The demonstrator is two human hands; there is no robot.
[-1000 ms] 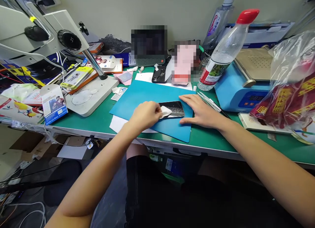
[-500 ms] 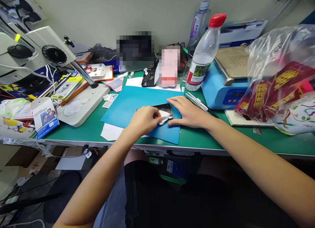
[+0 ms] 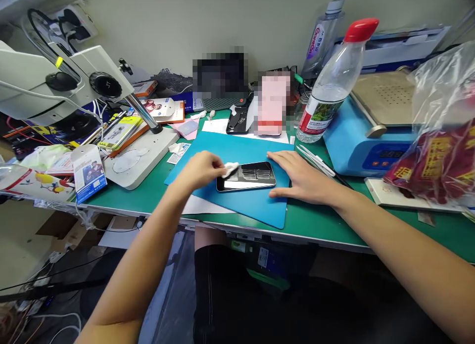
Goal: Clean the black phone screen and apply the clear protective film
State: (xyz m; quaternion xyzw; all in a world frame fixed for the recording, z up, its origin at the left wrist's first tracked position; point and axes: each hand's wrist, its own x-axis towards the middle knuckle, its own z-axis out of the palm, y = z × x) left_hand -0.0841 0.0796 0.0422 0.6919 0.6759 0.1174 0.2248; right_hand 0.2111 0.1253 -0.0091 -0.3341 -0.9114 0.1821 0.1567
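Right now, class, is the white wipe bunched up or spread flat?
Bunched up: the wipe shows as a small, crumpled wad pinched in the left hand.

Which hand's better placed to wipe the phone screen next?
Left, probably: the left hand pinches a white tissue at the left end of the phone. The right hand holds no tissue; it lies spread by the opposite end.

smartphone (image 3: 256, 173): glossy black screen, pale reflections | wipe (image 3: 230, 169): white | mat (image 3: 256, 205): plain blue | bench (image 3: 322, 218): green | bottle cap (image 3: 361, 30): red | scale (image 3: 351, 148): blue body | packets (image 3: 438, 156): maroon, yellow lettering | shorts (image 3: 230, 294): black, pale stitching
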